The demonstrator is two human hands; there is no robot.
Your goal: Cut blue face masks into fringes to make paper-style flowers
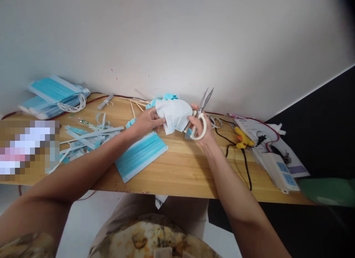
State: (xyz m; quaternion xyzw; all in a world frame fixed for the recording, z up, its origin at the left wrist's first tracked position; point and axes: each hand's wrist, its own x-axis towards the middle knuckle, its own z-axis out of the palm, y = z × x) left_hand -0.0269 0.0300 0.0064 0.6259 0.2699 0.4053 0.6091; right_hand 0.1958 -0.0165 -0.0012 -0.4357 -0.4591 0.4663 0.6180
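Observation:
My left hand pinches the left side of a curved, pleated piece of white fabric, thumb in front. At its opposite edge my right hand is closed around scissors with cream handles. Their metal blades point up and are spread apart. The right fingertips also touch or nearly touch the fabric's edge; a tan item between them cannot be made out. Below the fabric a blue pleated face mask lies flat on the table. Blue petal-like pieces and thin wooden sticks show behind the left hand.
Cut strips lie in a heap on the wooden table, left of my forearm. Stacked masks stand against the wall. At right are a yellow glue gun with a black cable, a power strip and a green object.

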